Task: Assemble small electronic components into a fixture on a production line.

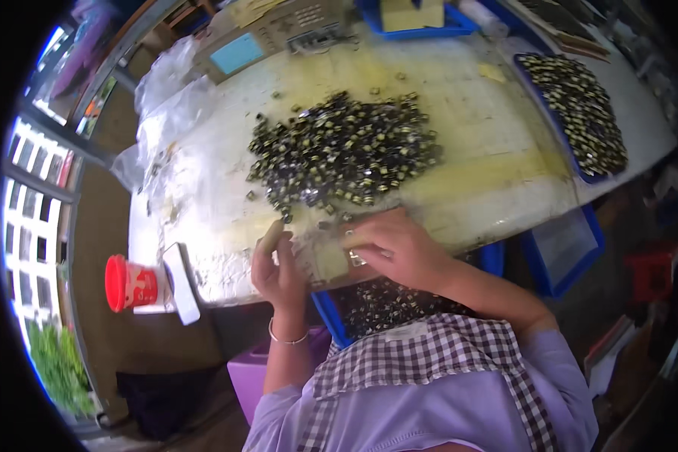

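Observation:
A broad heap of small dark, shiny square pieces with yellowish faces (pixel 346 151) lies on the worn pale table. At the heap's near edge is my left hand (pixel 276 267), its forefinger stretched toward one loose dark piece (pixel 286 218). Its thumb stands apart from that finger. Further right, my right hand (pixel 399 245) is held palm down by the table's front edge, fingers curled and thumb drawn in. Small silvery pieces (pixel 357 258) show beneath its fingertips; whatever is pinched there is hidden.
Below the table edge, a blue-rimmed tray (pixel 330 318) at my lap holds many small pieces. Another full blue tray (pixel 574 113) stands at the right. A red bucket (pixel 132 284) and a white slab (pixel 181 282) sit left, near crumpled clear plastic (pixel 169 105). Cardboard (pixel 271 45) lies at the back.

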{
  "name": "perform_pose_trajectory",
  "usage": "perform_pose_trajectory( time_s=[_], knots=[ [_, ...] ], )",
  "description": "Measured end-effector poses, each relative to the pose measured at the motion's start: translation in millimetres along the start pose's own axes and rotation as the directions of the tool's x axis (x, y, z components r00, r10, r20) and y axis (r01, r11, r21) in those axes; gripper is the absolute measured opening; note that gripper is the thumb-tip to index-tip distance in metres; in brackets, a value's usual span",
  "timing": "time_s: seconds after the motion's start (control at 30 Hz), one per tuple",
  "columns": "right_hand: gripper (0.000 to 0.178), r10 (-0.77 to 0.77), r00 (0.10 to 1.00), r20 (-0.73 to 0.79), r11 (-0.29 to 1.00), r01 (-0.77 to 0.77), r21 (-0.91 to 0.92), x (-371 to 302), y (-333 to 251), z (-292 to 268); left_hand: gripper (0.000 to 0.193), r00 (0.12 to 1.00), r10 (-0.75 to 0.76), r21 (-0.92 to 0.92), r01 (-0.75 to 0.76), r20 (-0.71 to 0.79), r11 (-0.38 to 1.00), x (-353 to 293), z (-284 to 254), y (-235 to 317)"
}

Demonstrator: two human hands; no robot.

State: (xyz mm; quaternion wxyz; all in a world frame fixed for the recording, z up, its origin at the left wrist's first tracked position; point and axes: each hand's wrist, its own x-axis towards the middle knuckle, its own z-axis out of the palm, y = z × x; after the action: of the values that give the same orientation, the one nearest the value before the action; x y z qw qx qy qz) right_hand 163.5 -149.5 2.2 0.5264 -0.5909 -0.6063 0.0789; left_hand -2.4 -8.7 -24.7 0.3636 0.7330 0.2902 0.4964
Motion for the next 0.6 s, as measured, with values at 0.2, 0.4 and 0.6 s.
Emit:
perform_pose_trajectory(
  time_s=[0.2, 0.4, 0.6],
  knots=[
    [0.020, 0.085, 0.976, -0.199, 0.996, -0.086, 0.002, 35, 22, 29, 0.045, 0.999, -0.006, 0.228, -0.002, 0.036, 0.974, 6, -16, -47],
    [0.025, -0.102, 0.964, -0.247, 0.930, 0.005, -0.368, 5, 26, 3, 0.031, 0.977, -0.089, 0.103, 0.070, 0.192, 0.992, 16, -8, -34],
    [0.055, 0.144, 0.942, -0.302, 0.697, -0.314, -0.645, -83, 33, -28, 0.027, 0.836, 0.435, -0.121, -0.420, 0.334, 0.899, 18, 7, -11]
  ],
)
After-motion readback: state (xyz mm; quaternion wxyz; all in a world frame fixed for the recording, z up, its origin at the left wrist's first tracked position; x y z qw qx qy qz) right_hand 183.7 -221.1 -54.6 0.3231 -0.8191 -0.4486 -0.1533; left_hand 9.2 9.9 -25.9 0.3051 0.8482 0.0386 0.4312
